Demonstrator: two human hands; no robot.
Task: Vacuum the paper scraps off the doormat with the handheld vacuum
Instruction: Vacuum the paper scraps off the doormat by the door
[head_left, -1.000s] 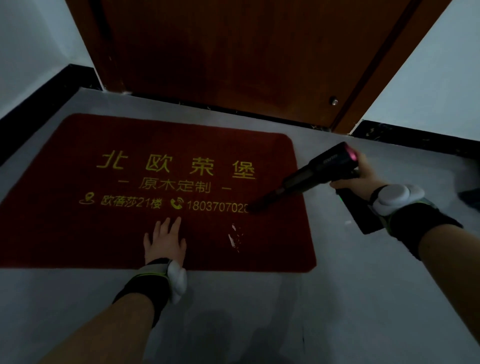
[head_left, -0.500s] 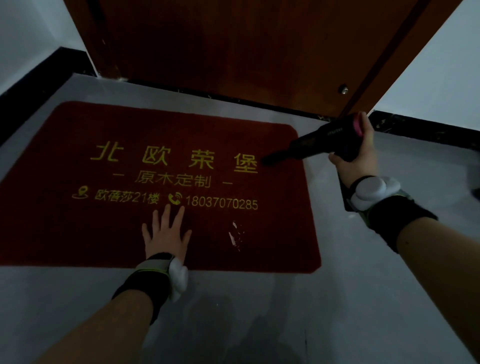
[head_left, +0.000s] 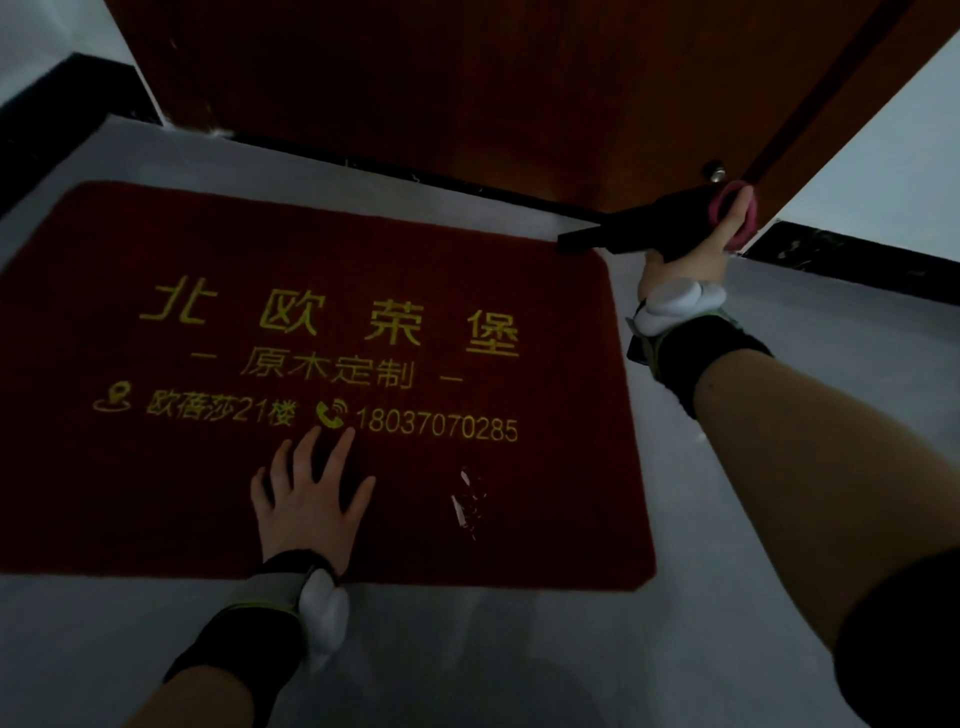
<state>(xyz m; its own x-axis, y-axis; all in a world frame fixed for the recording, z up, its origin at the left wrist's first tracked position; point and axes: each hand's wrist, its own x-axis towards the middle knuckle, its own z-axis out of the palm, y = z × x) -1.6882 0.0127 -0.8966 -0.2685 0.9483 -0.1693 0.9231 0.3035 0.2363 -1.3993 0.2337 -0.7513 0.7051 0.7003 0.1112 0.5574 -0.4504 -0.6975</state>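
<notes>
We see the paper scraps (head_left: 467, 506) lying on the doormat (head_left: 156, 493), a small cluster of pale slivers in its near right part, below the last digits of the printed phone number and to the right of our left hand (head_left: 306, 499). The scraps sit apart from both hands and well apart from the vacuum.

The doormat is dark red with yellow lettering: a large line of characters, a smaller line beneath it, and a bottom line with an address and the phone number. It lies flat on the grey floor (head_left: 519, 654), its far edge close to the foot of the door.

Our left hand rests palm down on the near part of the mat, fingers straight and spread, the fingertips reaching the bottom line of print by the phone icon. Its grip is apart, holding nothing.

Our right hand (head_left: 691, 254) holds the handheld vacuum (head_left: 660, 223), a black body with a pink ring at its rear end. The grip is clamped on the vacuum, with the thumb lying across the pink ring. The nozzle points left, and its tip is at the mat's far right corner; we cannot tell whether it touches the mat.

Both wrists carry a dark band with a white device on it.

Beyond the mat stands a brown wooden door (head_left: 467, 78), with a small metal stopper (head_left: 714, 171) near its lower right, just above the vacuum. Black skirting (head_left: 852, 254) runs along the white walls on either side.
</notes>
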